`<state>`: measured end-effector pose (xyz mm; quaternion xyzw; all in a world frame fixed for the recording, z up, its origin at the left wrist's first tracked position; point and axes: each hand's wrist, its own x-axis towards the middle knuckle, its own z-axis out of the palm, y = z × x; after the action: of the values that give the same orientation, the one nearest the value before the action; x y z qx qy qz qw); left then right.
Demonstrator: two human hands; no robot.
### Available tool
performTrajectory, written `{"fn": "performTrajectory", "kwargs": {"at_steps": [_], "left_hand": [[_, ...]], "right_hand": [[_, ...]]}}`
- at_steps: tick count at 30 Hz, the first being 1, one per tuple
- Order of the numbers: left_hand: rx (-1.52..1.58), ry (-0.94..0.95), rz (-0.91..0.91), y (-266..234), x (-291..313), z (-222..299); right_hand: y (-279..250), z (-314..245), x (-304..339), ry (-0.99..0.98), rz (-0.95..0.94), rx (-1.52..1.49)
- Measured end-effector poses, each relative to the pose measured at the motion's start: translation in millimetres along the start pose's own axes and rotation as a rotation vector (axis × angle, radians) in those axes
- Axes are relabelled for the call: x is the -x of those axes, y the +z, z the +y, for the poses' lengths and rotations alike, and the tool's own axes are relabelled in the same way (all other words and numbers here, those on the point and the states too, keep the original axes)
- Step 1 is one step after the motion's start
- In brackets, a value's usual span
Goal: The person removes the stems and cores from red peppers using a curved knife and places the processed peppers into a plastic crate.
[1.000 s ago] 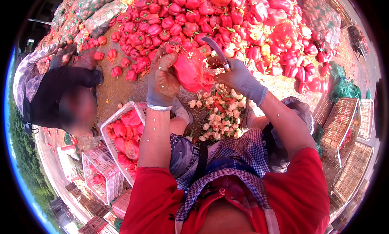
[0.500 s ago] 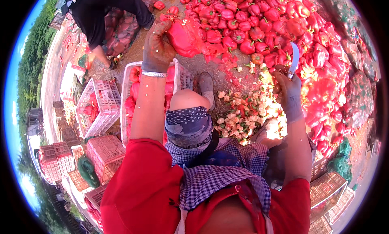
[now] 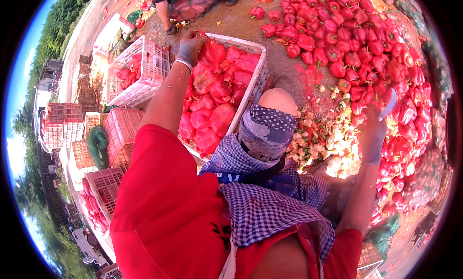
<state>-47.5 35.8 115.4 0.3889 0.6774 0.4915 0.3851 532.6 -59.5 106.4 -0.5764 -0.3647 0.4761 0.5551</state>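
Gloved, my left hand (image 3: pixel 190 48) reaches over the far left edge of a pale plastic crate (image 3: pixel 263 69). Its fingers are closed at the edge of a torn-open red bell pepper (image 3: pixel 211 54), which lies against the others in the crate. Cored red bell peppers (image 3: pixel 202 118) fill that crate nearly to its rim. On the right, my right hand (image 3: pixel 373 134), also gloved, grips a knife whose short curved blade (image 3: pixel 389 104) points up and away. The knife's handle is hidden in the fist. Beyond this hand spreads a big heap of whole red peppers (image 3: pixel 333 30).
Cut-off pepper cores (image 3: pixel 313 144) litter the ground between my legs. Left of the full crate stands another crate (image 3: pixel 154 69) with some peppers, then several stacked crates (image 3: pixel 120 129) and a green net bundle (image 3: pixel 98 146). At the top, another person's arm (image 3: pixel 164 13) reaches beside a filled net sack (image 3: pixel 195 6).
My left hand has brought the pepper down and back over the crate. My view has swung left, showing more of the crate. The knife stays in my right hand.
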Motion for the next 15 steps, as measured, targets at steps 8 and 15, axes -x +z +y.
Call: {"fn": "performTrajectory", "kwargs": {"at_steps": [8,15], "left_hand": [[0.318,-0.093,0.06,8.3,-13.2,-20.3],[-0.708,0.061,0.176,9.9,-4.1,-120.1]], "right_hand": [[3.7,4.7,-7.2,0.018,0.015,0.05],[27.4,-12.5,-0.5,0.176,0.118,0.004]]}}
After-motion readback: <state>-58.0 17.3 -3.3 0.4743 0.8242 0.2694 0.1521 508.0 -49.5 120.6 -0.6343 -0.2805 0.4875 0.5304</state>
